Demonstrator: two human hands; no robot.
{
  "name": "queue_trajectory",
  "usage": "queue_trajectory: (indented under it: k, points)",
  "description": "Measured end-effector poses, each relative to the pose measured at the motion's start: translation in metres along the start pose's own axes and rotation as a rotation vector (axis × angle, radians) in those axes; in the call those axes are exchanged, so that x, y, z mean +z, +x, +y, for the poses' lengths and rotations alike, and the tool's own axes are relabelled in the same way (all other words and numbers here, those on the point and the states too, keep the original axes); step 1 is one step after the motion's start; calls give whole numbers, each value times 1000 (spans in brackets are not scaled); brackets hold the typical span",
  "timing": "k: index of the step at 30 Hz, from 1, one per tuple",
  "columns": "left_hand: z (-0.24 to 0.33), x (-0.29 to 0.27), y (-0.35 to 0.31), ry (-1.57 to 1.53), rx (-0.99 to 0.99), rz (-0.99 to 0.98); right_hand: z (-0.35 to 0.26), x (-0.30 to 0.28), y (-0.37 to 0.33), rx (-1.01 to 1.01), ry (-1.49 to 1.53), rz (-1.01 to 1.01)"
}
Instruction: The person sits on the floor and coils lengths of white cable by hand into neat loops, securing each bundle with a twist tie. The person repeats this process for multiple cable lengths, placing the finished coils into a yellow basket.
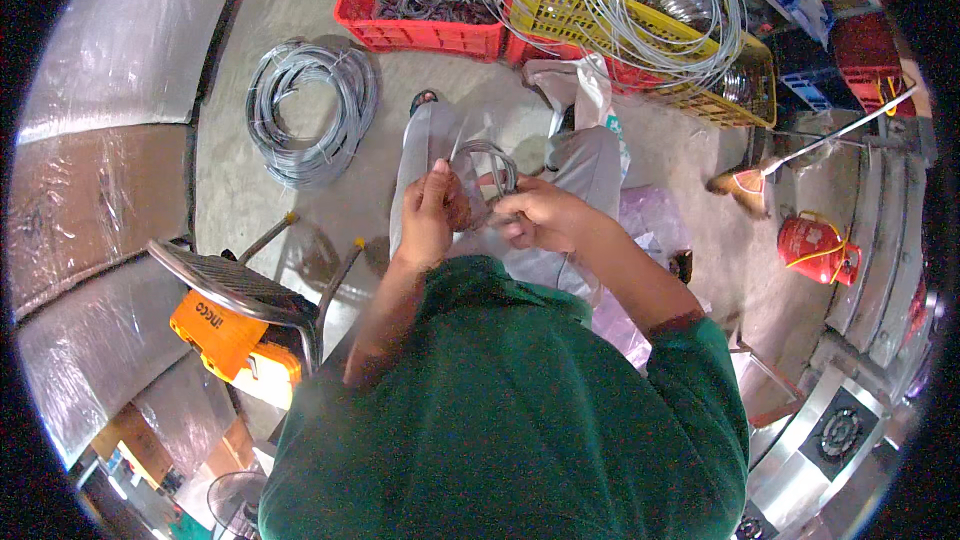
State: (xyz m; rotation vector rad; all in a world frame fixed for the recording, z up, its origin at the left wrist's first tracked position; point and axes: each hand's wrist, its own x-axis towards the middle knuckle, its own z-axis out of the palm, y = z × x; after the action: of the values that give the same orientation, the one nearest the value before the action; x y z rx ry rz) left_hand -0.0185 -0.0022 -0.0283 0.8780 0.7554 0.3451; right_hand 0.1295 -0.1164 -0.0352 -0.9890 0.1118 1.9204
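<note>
Above my lap, a small coil of grey cable point(492, 158) stands up between my two hands. My right hand point(545, 215) is closed around its lower right side, thumb and fingers pinched together. My left hand point(430, 215) is also closed, its thumb pointing up, just left of the coil. A pale, partly see-through piece shows beside the left fingers; I cannot make out whether it is plastic film or a strand of the cable. My grey trouser legs lie behind the hands.
A large grey cable coil point(311, 112) lies on the concrete floor at left. Ahead stand a red crate point(425, 35) of small coils and a yellow crate point(620, 30) with looped cable. Nearby are a metal-framed stool point(235, 285), an orange case point(225, 335), a broom point(745, 188) and a red gas cylinder point(818, 248).
</note>
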Motion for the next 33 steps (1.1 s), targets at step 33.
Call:
queue_trajectory:
  k: [33]
  points:
    - [20,26,14,-517,89,-387,-31,-23,-31,-480,-740,251]
